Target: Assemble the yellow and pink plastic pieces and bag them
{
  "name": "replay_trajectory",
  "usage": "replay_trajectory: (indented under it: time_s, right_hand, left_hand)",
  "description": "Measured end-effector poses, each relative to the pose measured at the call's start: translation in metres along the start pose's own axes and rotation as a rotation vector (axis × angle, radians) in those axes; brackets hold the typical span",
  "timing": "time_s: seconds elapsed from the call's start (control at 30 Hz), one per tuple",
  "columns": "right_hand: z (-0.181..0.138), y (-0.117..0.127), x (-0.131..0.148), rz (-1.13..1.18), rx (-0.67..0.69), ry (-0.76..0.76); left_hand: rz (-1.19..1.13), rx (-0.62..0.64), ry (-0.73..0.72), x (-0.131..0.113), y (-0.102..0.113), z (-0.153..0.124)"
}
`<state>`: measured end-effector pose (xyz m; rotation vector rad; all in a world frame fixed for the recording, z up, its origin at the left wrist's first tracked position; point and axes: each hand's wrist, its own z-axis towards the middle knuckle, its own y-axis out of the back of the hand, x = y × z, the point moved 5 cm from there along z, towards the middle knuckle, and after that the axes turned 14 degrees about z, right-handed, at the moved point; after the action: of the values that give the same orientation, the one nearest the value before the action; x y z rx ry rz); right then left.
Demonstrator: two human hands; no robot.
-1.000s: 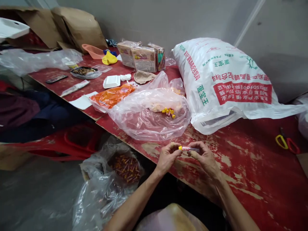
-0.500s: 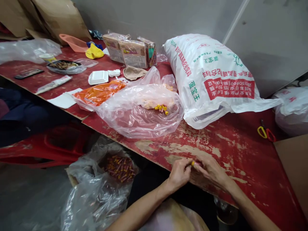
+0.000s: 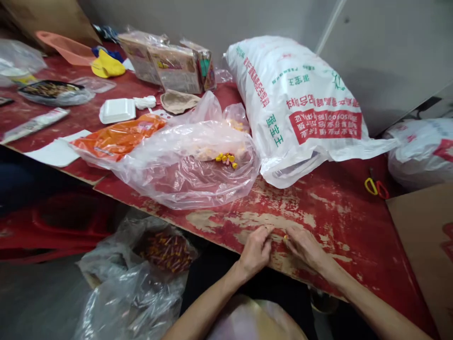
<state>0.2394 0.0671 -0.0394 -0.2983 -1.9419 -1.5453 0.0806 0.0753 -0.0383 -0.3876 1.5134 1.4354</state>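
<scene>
My left hand (image 3: 255, 249) is at the front edge of the red table (image 3: 329, 198), its fingers pinched together. Whatever lies between those fingertips, if anything, is hidden. A short gap to the right, my right hand (image 3: 306, 248) closes on a small pink-and-yellow piece (image 3: 285, 237), of which only the yellow end shows. Several similar yellow-ended pieces (image 3: 226, 159) lie at the mouth of a clear plastic bag (image 3: 184, 186) beyond my hands. Below the table edge, a plastic-lined container holds a heap of pink-and-yellow pieces (image 3: 168, 251).
A large white printed sack (image 3: 300, 99) stands behind my hands. Scissors (image 3: 376, 188) and a cardboard box (image 3: 421, 226) are at the right. Leftward are an orange bag (image 3: 122, 137), a white foam box (image 3: 117, 111), wrapped packs (image 3: 173, 68) and a food tray (image 3: 49, 89).
My hands have moved apart; the piece stays with the right hand, and its pink part no longer shows. The camera has turned slightly right, shifting the scene leftward.
</scene>
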Motion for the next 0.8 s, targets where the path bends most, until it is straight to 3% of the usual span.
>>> replay_trajectory:
  time_s: [0.13,0.2,0.27,0.33,0.4,0.47,0.5,0.57,0.67,0.8]
  right_hand:
    - [0.008,-0.014,0.038,0.455,-0.071,-0.048]
    - [0.012,-0.025,0.059,0.604,-0.018,-0.047]
    - [0.022,-0.024,0.067,0.583,0.019,-0.006]
    - [0.041,-0.005,0.055,0.465,-0.117,0.037]
    - [0.066,0.029,0.026,0.309,-0.401,0.026]
    - [0.094,0.061,-0.008,0.109,-0.601,-0.086]
    - [0.109,0.073,-0.024,0.015,-0.652,-0.16]
    - [0.139,0.086,-0.047,-0.108,-0.622,-0.272]
    - [0.177,0.085,-0.064,-0.13,-0.499,-0.328]
    - [0.198,0.073,-0.071,-0.074,-0.495,-0.322]
  left_hand:
    - [0.101,0.063,-0.173,-0.008,0.007,-0.013]
    - [0.126,0.024,-0.131,-0.004,0.027,-0.024]
    - [0.136,-0.05,-0.004,0.006,0.055,-0.04]
    - [0.151,-0.117,0.161,0.021,0.089,-0.063]
    - [0.216,-0.188,0.326,0.04,0.122,-0.092]
    - [0.326,-0.263,0.432,0.061,0.152,-0.122]
    - [0.388,-0.304,0.459,0.071,0.164,-0.135]
    - [0.504,-0.393,0.475,0.085,0.182,-0.15]
    - [0.574,-0.493,0.435,0.089,0.193,-0.137]
    - [0.457,-0.528,0.306,0.073,0.184,-0.053]
